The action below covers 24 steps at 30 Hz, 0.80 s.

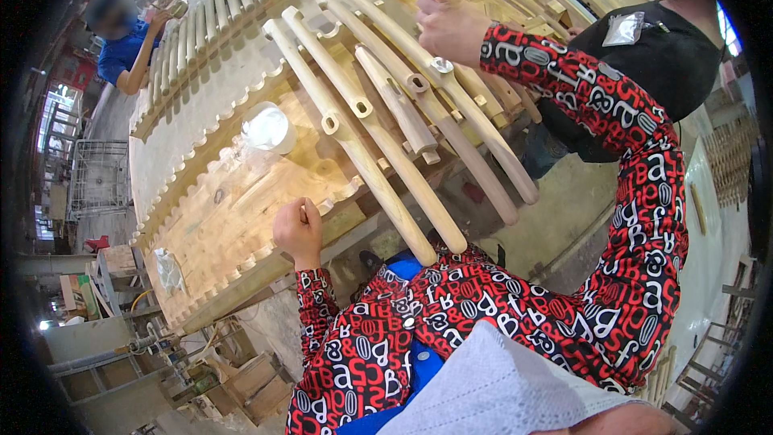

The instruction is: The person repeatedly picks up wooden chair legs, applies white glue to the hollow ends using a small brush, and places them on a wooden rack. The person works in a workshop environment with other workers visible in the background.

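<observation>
My left hand (299, 229) is closed in a fist at the near edge of the wooden table, beside a notched wooden rail (278, 251). Whatever it holds, if anything, is hidden. My right hand (452, 28) is raised over the far part of several long, pale, rounded wooden pieces, its fingers curled. I cannot make out what is in it. One long wooden piece (374, 173) has an oval slot and overhangs the table toward me. Another slotted wooden piece (483, 141) lies to the right, and a shorter slotted piece (394, 101) sits between them.
A white tub (269, 128) with white contents stands on the table, left of the pieces. More rods (201, 26) lie across notched rails at the far left, near a person in blue (119, 52). Another person in black (668, 56) stands close at right. A crumpled plastic bag (167, 271) lies at the left corner.
</observation>
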Tool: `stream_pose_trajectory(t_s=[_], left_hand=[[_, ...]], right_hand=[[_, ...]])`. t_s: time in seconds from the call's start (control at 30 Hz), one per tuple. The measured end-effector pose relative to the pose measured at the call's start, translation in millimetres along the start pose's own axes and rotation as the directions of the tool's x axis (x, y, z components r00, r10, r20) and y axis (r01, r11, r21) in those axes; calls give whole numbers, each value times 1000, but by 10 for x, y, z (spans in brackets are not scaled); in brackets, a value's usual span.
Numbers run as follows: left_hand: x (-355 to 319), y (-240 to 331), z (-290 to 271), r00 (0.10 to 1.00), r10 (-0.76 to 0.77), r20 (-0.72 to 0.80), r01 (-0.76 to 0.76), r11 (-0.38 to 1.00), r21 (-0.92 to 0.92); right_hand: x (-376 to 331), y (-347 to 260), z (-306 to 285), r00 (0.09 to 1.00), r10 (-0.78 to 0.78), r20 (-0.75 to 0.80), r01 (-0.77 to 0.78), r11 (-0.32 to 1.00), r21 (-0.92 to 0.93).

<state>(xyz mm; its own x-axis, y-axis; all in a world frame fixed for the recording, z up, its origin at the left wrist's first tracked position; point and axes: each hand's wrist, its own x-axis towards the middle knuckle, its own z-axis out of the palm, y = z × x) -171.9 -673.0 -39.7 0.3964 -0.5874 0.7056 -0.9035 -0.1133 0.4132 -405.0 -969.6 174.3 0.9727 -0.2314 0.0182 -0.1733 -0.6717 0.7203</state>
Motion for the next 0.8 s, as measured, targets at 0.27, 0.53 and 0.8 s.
stream_pose_trajectory(t_s=[0.27,0.53,0.8], left_hand=[[-3,-9,-12,1000,28,-1,-28,1000,-14],[21,17,-48,999,6,44,-5,999,-32],[10,21,-50,995,-75,60,77,997,-21]], right_hand=[[12,136,-57,980,99,172,-109,993,50],[-194,236,59,919,184,348,-243,961,134],[-624,137,430,832,378,407,-504,206,839]])
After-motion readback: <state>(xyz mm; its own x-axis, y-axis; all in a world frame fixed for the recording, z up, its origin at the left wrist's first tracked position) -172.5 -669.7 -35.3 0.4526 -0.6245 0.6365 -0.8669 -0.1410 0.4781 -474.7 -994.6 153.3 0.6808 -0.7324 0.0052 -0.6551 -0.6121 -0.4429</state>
